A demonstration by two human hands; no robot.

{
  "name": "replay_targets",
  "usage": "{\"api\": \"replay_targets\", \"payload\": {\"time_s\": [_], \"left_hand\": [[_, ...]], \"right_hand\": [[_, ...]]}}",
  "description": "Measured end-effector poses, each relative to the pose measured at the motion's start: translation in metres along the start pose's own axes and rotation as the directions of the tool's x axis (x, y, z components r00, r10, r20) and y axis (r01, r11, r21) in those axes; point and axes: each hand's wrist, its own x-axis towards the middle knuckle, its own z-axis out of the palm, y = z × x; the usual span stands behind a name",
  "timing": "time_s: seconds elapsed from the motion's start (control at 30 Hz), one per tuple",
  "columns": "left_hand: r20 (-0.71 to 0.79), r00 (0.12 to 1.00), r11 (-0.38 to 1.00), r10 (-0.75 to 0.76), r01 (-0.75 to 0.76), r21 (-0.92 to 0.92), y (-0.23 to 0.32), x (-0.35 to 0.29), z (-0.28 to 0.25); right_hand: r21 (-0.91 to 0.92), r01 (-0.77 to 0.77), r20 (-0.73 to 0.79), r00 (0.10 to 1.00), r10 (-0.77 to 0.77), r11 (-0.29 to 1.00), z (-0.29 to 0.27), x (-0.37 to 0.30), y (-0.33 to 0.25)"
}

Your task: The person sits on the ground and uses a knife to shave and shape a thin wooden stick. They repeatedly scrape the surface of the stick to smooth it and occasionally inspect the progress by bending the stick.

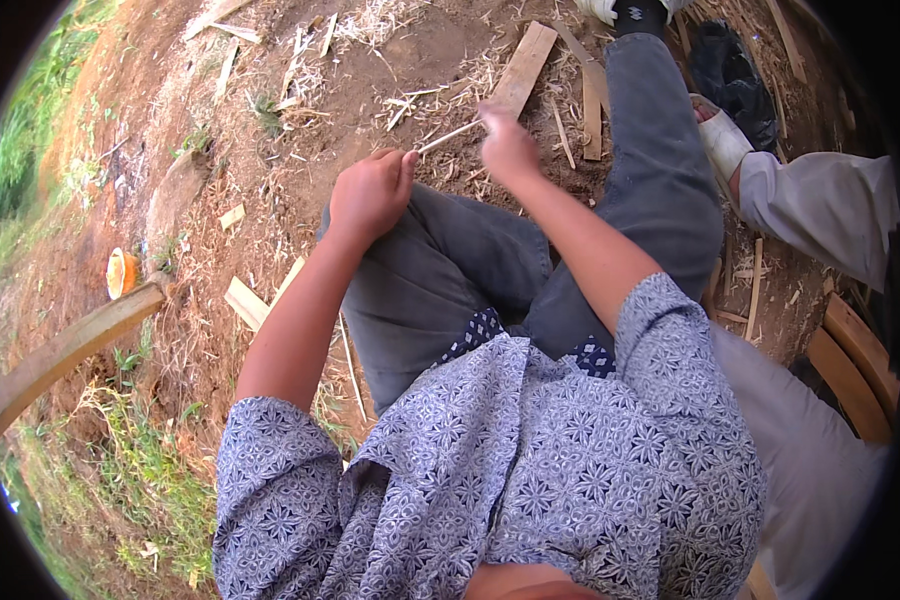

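Observation:
My left hand (370, 192) is curled into a fist above my left knee, its fingers closed on the near end of a thin pale bamboo sliver (448, 137). My right hand (507, 143) is blurred and closed on the sliver's far end. The sliver runs slanted between both hands, above my grey trousers (440, 270). Whether the right hand also holds a tool is hidden by blur.
Bare earth strewn with straw and wood scraps lies ahead. A flat wooden piece (523, 67) lies just past my right hand. A thick bamboo pole (65, 350) and an orange bowl (121, 272) sit at left. Another person's pale sleeve (820, 205) and sandalled foot (720, 140) are at right.

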Motion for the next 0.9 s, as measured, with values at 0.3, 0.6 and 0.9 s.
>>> {"api": "replay_targets", "payload": {"time_s": [0.3, 0.6, 0.9], "left_hand": [[-0.022, 0.998, 0.999, 0.053, -0.053, 0.009, -0.004, 0.002, 0.005], [-0.044, 0.998, 0.998, 0.035, -0.033, 0.054, -0.014, -0.003, 0.009], [-0.061, 0.996, 0.997, 0.061, -0.058, 0.049, -0.013, -0.003, 0.009]], "right_hand": [[-0.122, 0.050, 0.008, 0.999, -0.049, 0.991, 0.008, -0.009, -0.006], [-0.045, 0.164, 0.029, 0.986, -0.163, 0.985, 0.020, -0.030, -0.031], [0.081, 0.117, 0.058, 0.991, -0.122, 0.990, 0.015, -0.047, -0.059]]}}
